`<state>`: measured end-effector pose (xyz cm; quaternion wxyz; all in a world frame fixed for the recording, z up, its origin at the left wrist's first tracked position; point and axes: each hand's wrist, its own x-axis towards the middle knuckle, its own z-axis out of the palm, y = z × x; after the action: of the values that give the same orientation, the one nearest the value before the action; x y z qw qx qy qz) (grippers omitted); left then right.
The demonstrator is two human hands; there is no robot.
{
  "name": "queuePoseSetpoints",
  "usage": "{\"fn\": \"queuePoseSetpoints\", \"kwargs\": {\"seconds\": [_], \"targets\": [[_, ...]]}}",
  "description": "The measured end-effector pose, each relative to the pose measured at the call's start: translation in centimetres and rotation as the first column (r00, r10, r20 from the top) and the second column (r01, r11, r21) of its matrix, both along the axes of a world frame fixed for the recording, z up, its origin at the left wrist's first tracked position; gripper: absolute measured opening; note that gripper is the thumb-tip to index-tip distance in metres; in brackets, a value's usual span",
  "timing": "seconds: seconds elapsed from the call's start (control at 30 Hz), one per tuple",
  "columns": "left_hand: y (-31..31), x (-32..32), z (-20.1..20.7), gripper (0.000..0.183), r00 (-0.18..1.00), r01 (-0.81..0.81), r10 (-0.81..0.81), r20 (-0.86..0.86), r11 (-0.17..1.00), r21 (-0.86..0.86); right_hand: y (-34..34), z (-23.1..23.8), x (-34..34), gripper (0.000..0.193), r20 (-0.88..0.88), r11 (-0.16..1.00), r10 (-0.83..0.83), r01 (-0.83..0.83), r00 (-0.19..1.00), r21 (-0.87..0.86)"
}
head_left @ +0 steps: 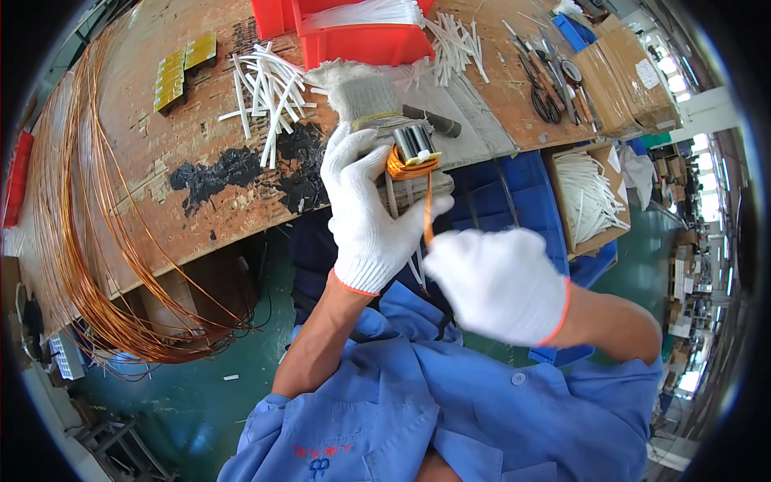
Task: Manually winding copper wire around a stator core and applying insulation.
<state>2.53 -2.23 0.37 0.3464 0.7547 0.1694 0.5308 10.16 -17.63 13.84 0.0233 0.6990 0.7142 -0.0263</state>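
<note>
My left hand (360, 210), in a white knit glove, is closed around a small coil (411, 169) of orange copper wire at the front edge of the bench. Dark metal cylinders (413, 140) and a pale yellow flange stand above the winding. From the coil a copper wire (429, 210) runs down to my right hand (499, 279). That hand, gloved too and smeared by motion, is a fist on the wire's end. Behind the coil, a block wrapped in grey cloth (369, 98) lies beside a dark rod (432, 120).
Long copper wires (68, 185) hang over the bench's left side. White tubes (273, 92) lie near a red bin (365, 46) and yellow blocks (170, 79). Scissors (544, 100) and other tools lie at right, near a cardboard box (626, 80). A carton (554, 173) of white tubes stands below.
</note>
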Motion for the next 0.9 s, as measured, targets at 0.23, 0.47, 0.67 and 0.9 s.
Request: {"fn": "queuePoseSetpoints", "kwargs": {"seconds": [0.23,0.47,0.67,0.9], "targets": [[-1.3,-0.5,-3.7,0.065,0.98,-0.178,0.16,-0.114,0.969,-0.173,15.5,3.7,0.1,0.026,0.008,0.97,0.238,-0.238,0.971,0.037],[-0.3,0.1,-1.0,0.068,0.986,-0.163,0.162,-0.033,0.986,-0.041,8.4,-1.0,11.7,0.026,-0.7,0.962,-0.267,0.141,0.663,-0.234],[-0.3,-0.3,-1.0,0.07,1.0,-0.01,0.01,-0.015,1.0,-0.023,0.7,-0.4,-0.7,0.016,0.001,1.0,-0.005,0.005,1.0,0.024],[-2.6,0.0,-3.2,0.077,0.972,-0.225,0.201,-0.123,0.945,-0.237,16.6,4.5,2.7,0.021,-0.029,0.973,0.174,-0.177,0.984,-0.15]]}}
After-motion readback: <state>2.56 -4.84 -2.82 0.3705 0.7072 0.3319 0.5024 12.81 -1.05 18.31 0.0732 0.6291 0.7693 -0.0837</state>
